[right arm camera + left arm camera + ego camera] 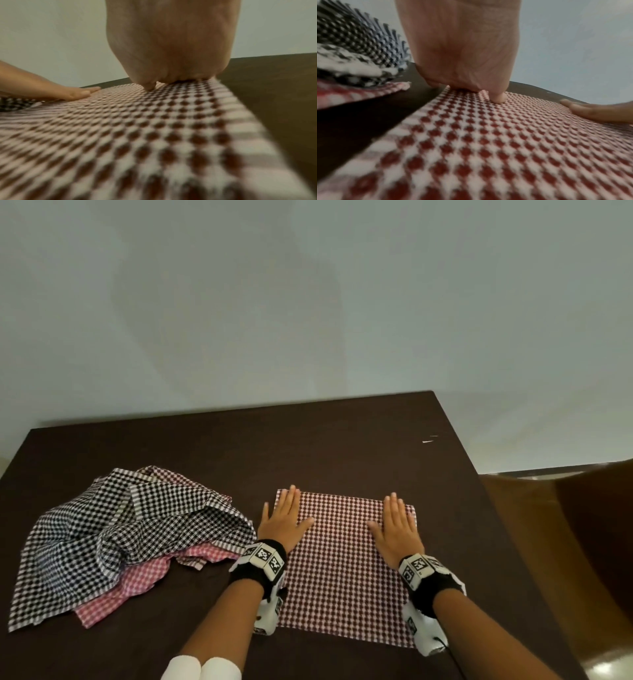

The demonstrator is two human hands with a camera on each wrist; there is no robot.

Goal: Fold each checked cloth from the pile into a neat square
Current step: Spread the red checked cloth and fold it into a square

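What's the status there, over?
Left hand, right hand flat on dark-red checked cloth. Cloth spread on dark table, unfolded. Crumpled pile left, clear of it.

Head view: dim, even indoor light; soft broad shadows on the pale wall; small glare patch on the floor at lower right. Wide-angle bending curves the dark worktop edges. Both wrist views: heavy blur in the near checked cloth, sharper farther off; strong barrel distortion; palms overhead are soft and shaded.
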